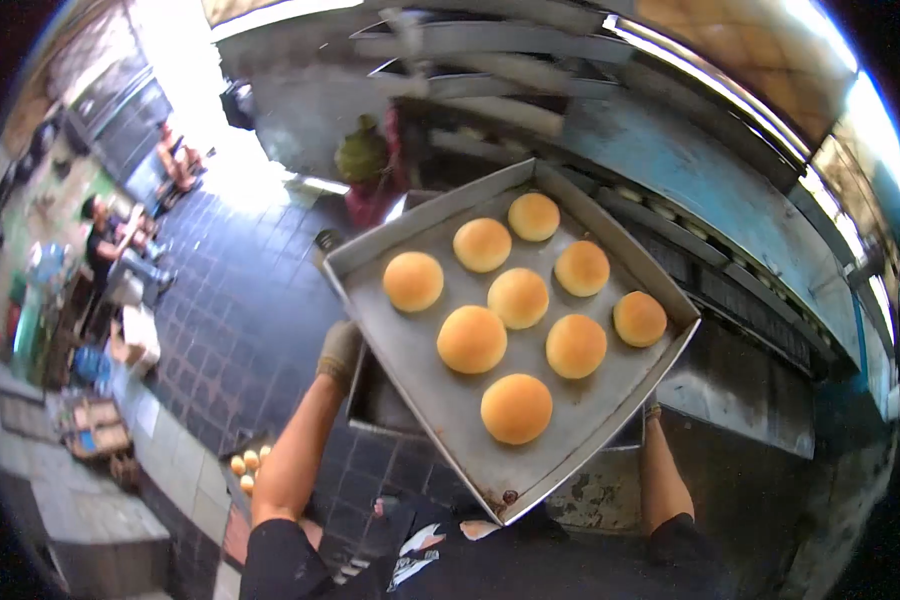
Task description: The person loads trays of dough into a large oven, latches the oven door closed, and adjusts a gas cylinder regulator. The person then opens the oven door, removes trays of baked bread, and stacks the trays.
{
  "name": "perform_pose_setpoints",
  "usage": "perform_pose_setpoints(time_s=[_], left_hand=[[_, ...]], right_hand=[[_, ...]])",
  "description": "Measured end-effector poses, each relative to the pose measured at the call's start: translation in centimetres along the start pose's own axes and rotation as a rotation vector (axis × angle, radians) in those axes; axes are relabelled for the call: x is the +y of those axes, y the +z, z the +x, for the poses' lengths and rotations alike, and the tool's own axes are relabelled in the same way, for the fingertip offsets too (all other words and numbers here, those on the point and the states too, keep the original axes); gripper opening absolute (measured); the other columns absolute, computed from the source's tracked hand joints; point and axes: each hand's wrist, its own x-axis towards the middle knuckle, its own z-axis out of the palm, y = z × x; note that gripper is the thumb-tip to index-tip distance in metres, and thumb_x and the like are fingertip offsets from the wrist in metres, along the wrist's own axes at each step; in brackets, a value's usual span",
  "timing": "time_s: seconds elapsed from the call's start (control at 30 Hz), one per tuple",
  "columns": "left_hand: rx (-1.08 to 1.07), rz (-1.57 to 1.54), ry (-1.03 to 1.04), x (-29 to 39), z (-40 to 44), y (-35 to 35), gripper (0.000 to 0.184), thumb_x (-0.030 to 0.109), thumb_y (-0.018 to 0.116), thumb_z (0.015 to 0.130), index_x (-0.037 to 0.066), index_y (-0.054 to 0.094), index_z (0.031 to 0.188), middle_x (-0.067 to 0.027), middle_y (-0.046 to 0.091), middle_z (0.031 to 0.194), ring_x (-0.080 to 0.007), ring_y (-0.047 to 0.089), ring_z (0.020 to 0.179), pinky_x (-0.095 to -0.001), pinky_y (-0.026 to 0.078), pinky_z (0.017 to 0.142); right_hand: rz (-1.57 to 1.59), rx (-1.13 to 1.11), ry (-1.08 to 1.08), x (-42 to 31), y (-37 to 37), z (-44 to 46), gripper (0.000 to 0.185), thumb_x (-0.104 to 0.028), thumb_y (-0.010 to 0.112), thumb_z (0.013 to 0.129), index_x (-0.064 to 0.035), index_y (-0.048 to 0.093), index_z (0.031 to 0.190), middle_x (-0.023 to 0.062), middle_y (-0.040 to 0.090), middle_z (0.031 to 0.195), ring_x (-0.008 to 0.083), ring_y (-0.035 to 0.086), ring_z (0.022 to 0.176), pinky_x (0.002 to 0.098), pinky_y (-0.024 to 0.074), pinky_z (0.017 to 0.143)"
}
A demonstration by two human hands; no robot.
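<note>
In front of me is a square metal baking tray (410, 365), tilted, bearing several round golden-brown buns (518, 298) spaced apart. A second metal tray (375, 395) shows partly beneath it, its inside mostly hidden. My left hand (340, 352), in a worn work glove, is closed at the left side of the trays, with its fingertips out of sight. At the right side, my right hand (653, 409) is almost entirely covered by the upper tray; only a bit of glove and the wrist show. Which of the two trays each hand bears on is not clear.
A large oven or rack with a blue panel (670, 130) stands ahead and right. A green gas cylinder (362, 152) is beyond the tray. More buns (248, 465) sit low at left. Seated people (120, 240) are along the far left, past the dark tiled floor (240, 290).
</note>
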Motion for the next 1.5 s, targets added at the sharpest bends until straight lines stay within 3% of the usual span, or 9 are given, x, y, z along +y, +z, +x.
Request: perform_pose_setpoints(time_s=[0.3, 0.53, 0.67, 0.87, 0.9, 1.1, 1.17, 1.3, 1.5], left_hand=[[0.347, -0.302, -0.101, 2.7, -20.3, -18.2, 0.033, 0.033, 0.067, 0.117, 0.003, 0.08, 0.121, -0.0086, 0.081, 0.108, -0.0197, 0.074, 0.092, -0.039, 0.062, 0.087], [0.496, 0.114, -0.003, -0.1, -35.8, -34.5, 0.027, 0.025, 0.066, 0.116, 0.011, 0.079, 0.135, -0.0129, 0.085, 0.117, -0.0227, 0.083, 0.105, -0.0414, 0.065, 0.092], [0.61, 0.29, 0.077, 2.0, -40.1, -27.1, 0.03, 0.031, 0.073, 0.111, 0.006, 0.084, 0.123, -0.01, 0.086, 0.108, -0.0179, 0.078, 0.093, -0.0396, 0.063, 0.086], [1.001, -0.266, -0.182, 6.7, -50.8, -21.8, 0.043, 0.034, 0.077, 0.107, -0.005, 0.078, 0.126, -0.0162, 0.084, 0.103, -0.0205, 0.075, 0.089, -0.0383, 0.062, 0.086], [0.986, 0.098, -0.113, 0.9, -51.4, -22.8, 0.038, 0.03, 0.076, 0.106, -0.003, 0.08, 0.126, -0.0146, 0.083, 0.103, -0.0231, 0.077, 0.09, -0.0391, 0.062, 0.085], [1.283, -0.393, 0.017, -9.5, -50.3, -14.1, 0.039, 0.017, 0.068, 0.113, 0.001, 0.072, 0.148, -0.016, 0.076, 0.142, -0.0257, 0.072, 0.126, -0.0404, 0.06, 0.109], [1.354, -0.272, 0.104, -25.1, -43.0, -16.6, 0.043, 0.025, 0.061, 0.12, 0.003, 0.067, 0.156, -0.0114, 0.076, 0.144, -0.0231, 0.071, 0.127, -0.0397, 0.06, 0.112], [1.298, -0.47, -0.053, -44.2, -57.8, -21.2, 0.04, 0.03, 0.048, 0.128, 0.007, 0.068, 0.154, -0.0053, 0.076, 0.138, -0.0158, 0.071, 0.12, -0.0366, 0.063, 0.108], [1.328, -0.746, -0.269, -52.1, -55.1, -27.3, 0.049, 0.039, 0.045, 0.129, 0.005, 0.068, 0.154, -0.0074, 0.074, 0.146, -0.0202, 0.068, 0.128, -0.0397, 0.058, 0.115]], right_hand=[[-0.295, -0.404, 0.086, 2.2, 19.9, -8.4, 0.051, -0.049, 0.053, 0.124, -0.0132, 0.067, 0.157, 0.0082, 0.072, 0.15, 0.0286, 0.064, 0.142, 0.0472, 0.0505, 0.126], [-0.513, -0.649, 0.185, 5.6, 33.4, -18.6, 0.051, -0.049, 0.053, 0.123, -0.0136, 0.067, 0.158, 0.0081, 0.071, 0.152, 0.0286, 0.063, 0.144, 0.0474, 0.0493, 0.126], [-0.606, -0.801, 0.33, 5.7, 35.9, -13.6, 0.051, -0.049, 0.053, 0.123, -0.0137, 0.067, 0.158, 0.008, 0.07, 0.153, 0.0286, 0.062, 0.145, 0.0475, 0.0486, 0.127], [-0.778, -0.983, 0.485, 10.8, 44.3, -15.0, 0.052, -0.049, 0.053, 0.123, -0.014, 0.066, 0.159, 0.008, 0.069, 0.155, 0.0287, 0.061, 0.146, 0.0476, 0.0475, 0.128], [-0.8, -1.009, 0.504, 11.8, 45.3, -15.2, 0.052, -0.049, 0.053, 0.123, -0.0141, 0.066, 0.159, 0.0079, 0.069, 0.155, 0.0287, 0.061, 0.146, 0.0477, 0.0474, 0.128], [-0.947, -1.144, 0.632, 23.5, 51.6, -10.1, 0.052, -0.049, 0.053, 0.123, -0.0144, 0.066, 0.16, 0.0079, 0.068, 0.157, 0.0287, 0.06, 0.148, 0.0478, 0.0463, 0.129], [-1.006, -1.186, 0.704, 34.5, 54.8, -5.5, 0.052, -0.049, 0.053, 0.123, -0.0145, 0.065, 0.161, 0.0078, 0.068, 0.157, 0.0287, 0.06, 0.148, 0.0479, 0.046, 0.129], [-1.192, -1.09, 0.672, 44.3, 51.4, -15.4, 0.052, -0.049, 0.053, 0.123, -0.0146, 0.065, 0.161, 0.0078, 0.067, 0.158, 0.0288, 0.059, 0.149, 0.048, 0.0453, 0.129], [-1.317, -1.031, 0.687, 61.9, 51.6, -11.0, 0.052, -0.049, 0.054, 0.123, -0.0149, 0.065, 0.162, 0.0077, 0.067, 0.16, 0.0288, 0.058, 0.151, 0.0481, 0.0442, 0.13]])
